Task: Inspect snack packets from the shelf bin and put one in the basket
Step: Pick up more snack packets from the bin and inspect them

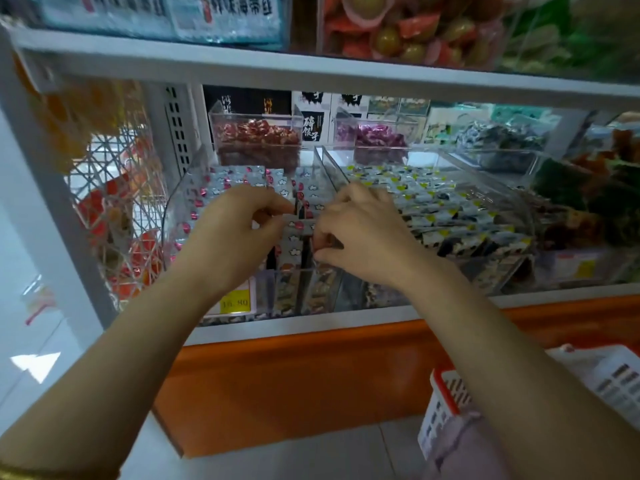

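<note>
Nearest to us, two bare forearms (104,393) come up into shot. Low and to the right of the grip sits the white slotted plastic basket with an orange rim (437,415), well below the action. Up at the shelf, the left hand (239,230) and right hand (360,237) both pinch one small silver foil snack packet (299,225), printed with white clouds and pink spots. There's a grip clamped at each end, fingers curled on it. The packet hangs just above the clear acrylic shelf bin (169,220), with matching packets (221,188) stacked behind and beneath the grip.

To do this well, I'd say hold the edges lightly, tilt the printed face toward the eyes, and keep the packet off the bin's front wall.

Now the murky bits. The packet's print is too blurred to read and the fingertips cover both its ends. Whether the right hand's lower fingers catch a second packet, I can't tell. The basket is cut off by the right forearm and the frame edge, and its contents are unclear.
</note>
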A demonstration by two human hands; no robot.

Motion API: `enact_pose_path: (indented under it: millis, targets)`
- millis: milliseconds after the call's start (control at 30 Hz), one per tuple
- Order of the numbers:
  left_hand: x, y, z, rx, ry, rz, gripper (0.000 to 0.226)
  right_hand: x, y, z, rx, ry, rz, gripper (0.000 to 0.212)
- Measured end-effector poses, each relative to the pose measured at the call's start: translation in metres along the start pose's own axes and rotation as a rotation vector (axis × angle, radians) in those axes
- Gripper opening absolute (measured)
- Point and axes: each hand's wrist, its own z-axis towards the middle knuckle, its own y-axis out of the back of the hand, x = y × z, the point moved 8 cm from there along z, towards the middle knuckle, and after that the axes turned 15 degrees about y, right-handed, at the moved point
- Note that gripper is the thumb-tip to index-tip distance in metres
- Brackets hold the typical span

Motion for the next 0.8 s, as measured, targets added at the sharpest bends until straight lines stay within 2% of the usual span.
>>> enact_pose_path:
  millis: [133, 300, 467, 567, 633, 733, 800]
  targets:
    - [0.003, 0.001, 0.0, 0.02, 0.026, -0.041, 0.024, -0.007, 0.011, -0.006, -0.13, -0.049, 0.142, 0.011]
    - [0.002, -0.002, -0.001, 0.066, 0.053, -0.15, 0.022, -0.028, 0.046, -0.032, -0.496, -0.202, 0.378, 0.009]
    - [-0.005, -0.017, -0.007, 0.188, 0.055, -0.181, 0.036, -0.048, 0.062, -0.06, -0.785, -0.344, 0.562, 0.016]
    - [-0.004, -0.023, -0.01, 0.244, 0.103, -0.293, 0.028, -0.057, 0.044, -0.069, -0.858, -0.507, 0.842, 0.016]
    - [0.0, -0.025, -0.01, 0.28, 0.195, -0.434, 0.019, -0.057, 0.029, -0.07, -0.862, -0.585, 1.004, 0.015]
    - [0.01, -0.028, -0.009, 0.333, 0.376, -0.706, 0.019, -0.053, 0.012, -0.067, -0.859, -0.645, 1.224, 0.015]
    - [0.016, -0.026, -0.007, 0.324, 0.441, -0.805, 0.018, -0.051, 0.001, -0.065, -0.83, -0.662, 1.365, 0.011]
